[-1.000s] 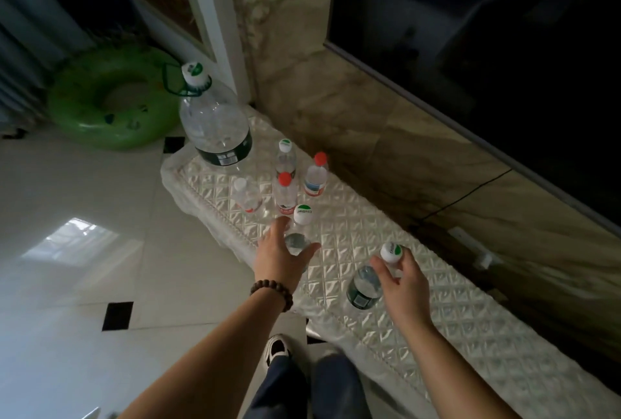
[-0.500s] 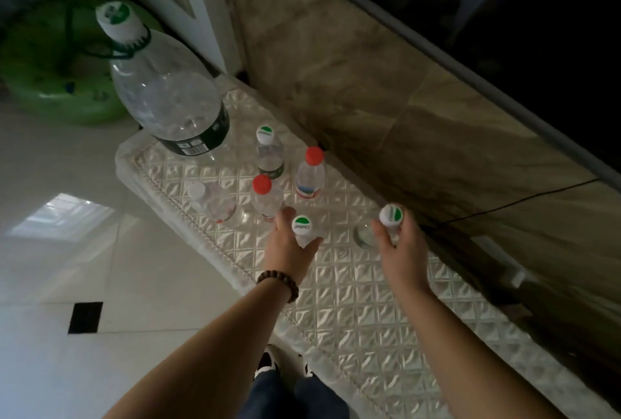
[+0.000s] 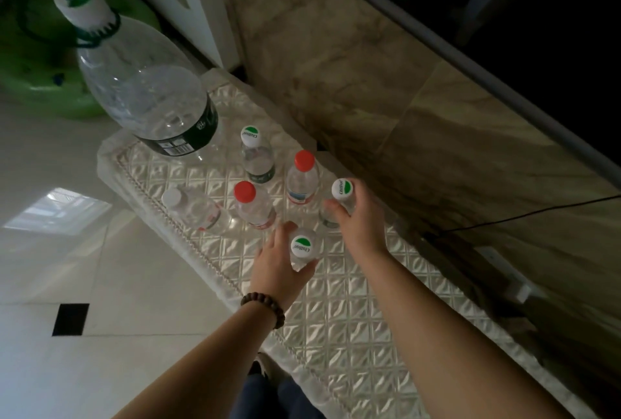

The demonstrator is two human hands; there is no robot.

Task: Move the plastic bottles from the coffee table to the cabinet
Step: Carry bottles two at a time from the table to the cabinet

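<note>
My left hand [image 3: 274, 267] grips a small clear bottle with a green-and-white cap [image 3: 301, 247] just above the quilted cabinet top [image 3: 339, 311]. My right hand [image 3: 361, 218] holds a second green-capped bottle [image 3: 342, 191] by its neck, close to the wall. Standing on the cabinet top ahead are two red-capped bottles [image 3: 245, 198] [image 3: 303, 170], a green-capped one [image 3: 251, 146], a white-capped one [image 3: 191, 205] near the left edge, and a big clear jug [image 3: 141, 82] at the far end.
A marble wall [image 3: 369, 89] runs along the right of the cabinet, with a dark TV screen [image 3: 521, 15] above it and a cable [image 3: 537, 213] trailing down. A green inflatable ring [image 3: 30, 59] lies on the tiled floor [image 3: 67, 267] at far left.
The view has closed in on the cabinet top. Both hands have carried their bottles forward toward the standing group; the right one has moved up beside the red-capped bottle.
</note>
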